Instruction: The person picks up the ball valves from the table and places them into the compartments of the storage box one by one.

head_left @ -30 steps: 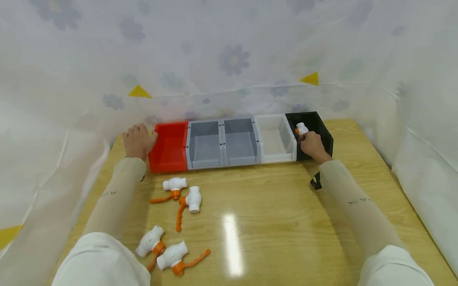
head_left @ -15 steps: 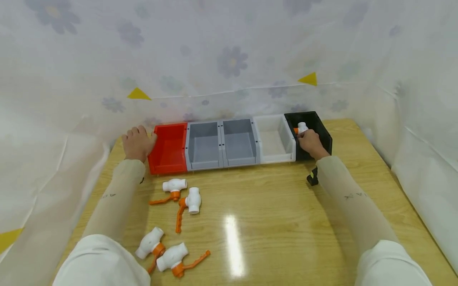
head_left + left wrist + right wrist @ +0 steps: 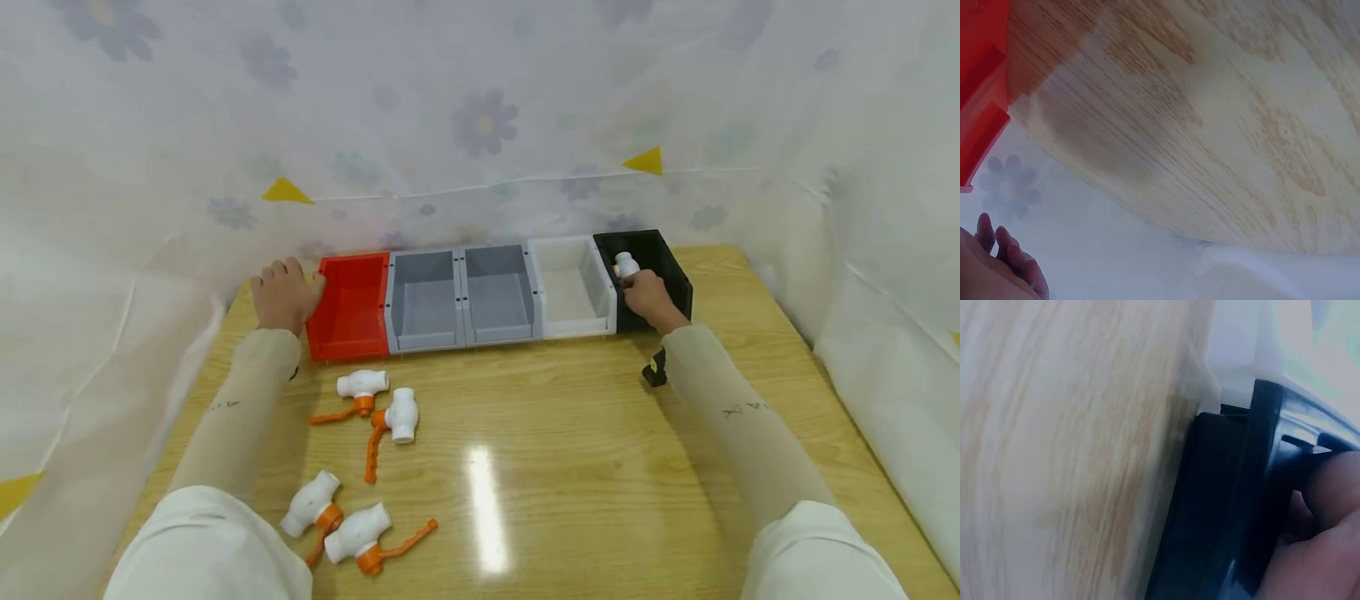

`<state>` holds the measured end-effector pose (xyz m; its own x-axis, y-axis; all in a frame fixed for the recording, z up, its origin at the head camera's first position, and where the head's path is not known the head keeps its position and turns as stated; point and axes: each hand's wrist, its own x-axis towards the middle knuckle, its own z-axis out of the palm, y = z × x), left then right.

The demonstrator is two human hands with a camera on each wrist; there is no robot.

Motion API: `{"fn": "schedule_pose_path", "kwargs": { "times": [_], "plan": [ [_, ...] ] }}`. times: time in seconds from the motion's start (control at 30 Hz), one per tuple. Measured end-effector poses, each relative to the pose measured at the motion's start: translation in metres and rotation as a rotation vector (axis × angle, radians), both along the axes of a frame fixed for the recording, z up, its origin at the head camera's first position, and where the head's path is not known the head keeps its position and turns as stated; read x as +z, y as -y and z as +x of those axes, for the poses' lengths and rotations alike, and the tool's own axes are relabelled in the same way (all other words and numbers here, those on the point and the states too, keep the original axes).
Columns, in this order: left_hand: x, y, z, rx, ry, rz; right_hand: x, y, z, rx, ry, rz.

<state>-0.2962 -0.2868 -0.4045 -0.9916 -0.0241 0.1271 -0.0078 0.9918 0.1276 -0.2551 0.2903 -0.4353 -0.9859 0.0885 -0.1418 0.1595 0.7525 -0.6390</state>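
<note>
At the far right of the bin row, my right hand (image 3: 651,298) reaches into the black bin (image 3: 678,279) and grips a ball valve (image 3: 626,265). Its white body shows past the fingers, with a little orange at its left; the rest is covered by the hand. In the right wrist view, curled fingers (image 3: 1332,519) show just inside the black wall. My left hand (image 3: 285,296) is at the outer side of the red bin (image 3: 348,346), its thumb by the rim and nothing in it. The left wrist view shows its fingers (image 3: 1013,256) loosely bent.
Two grey bins (image 3: 426,340) and a white bin (image 3: 573,327) stand between the red and black ones. Several white valves with orange handles, such as one valve (image 3: 360,533), lie on the left of the wooden table (image 3: 570,467). Flower-patterned sheeting (image 3: 480,183) surrounds the table.
The valve in my right hand has tilted slightly inside the black bin, and less of its orange part shows. My left hand stays by the red bin. The head view has shifted a little.
</note>
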Motion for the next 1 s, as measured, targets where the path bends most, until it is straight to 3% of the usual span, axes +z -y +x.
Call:
{"fn": "schedule_pose_path", "kwargs": {
  "times": [0.13,0.27,0.4,0.53,0.67,0.77,0.87,1.0],
  "plan": [
    [0.000,0.002,0.000,-0.003,0.019,-0.002,0.002,-0.001,0.003,0.014,0.016,-0.017],
    [-0.002,0.003,0.001,0.003,0.013,-0.006,0.011,0.005,0.011,-0.021,-0.057,-0.054],
    [-0.003,0.003,0.003,0.004,-0.017,0.016,0.024,0.018,0.027,-0.062,-0.263,-0.036],
    [-0.003,0.002,0.006,0.001,-0.024,0.022,0.037,0.040,0.052,-0.006,-0.486,-0.003],
    [-0.002,0.003,0.010,-0.001,-0.036,0.017,0.042,0.073,0.083,0.180,-0.602,0.027],
    [-0.001,0.003,0.011,0.004,-0.034,0.022,0.038,0.104,0.109,0.356,-0.624,0.043],
    [0.000,0.003,0.011,0.013,-0.013,0.020,0.029,0.134,0.135,0.547,-0.597,0.045],
    [-0.002,0.001,0.008,0.013,0.002,0.007,0.022,0.169,0.170,0.801,-0.483,0.073]
  ]
}}
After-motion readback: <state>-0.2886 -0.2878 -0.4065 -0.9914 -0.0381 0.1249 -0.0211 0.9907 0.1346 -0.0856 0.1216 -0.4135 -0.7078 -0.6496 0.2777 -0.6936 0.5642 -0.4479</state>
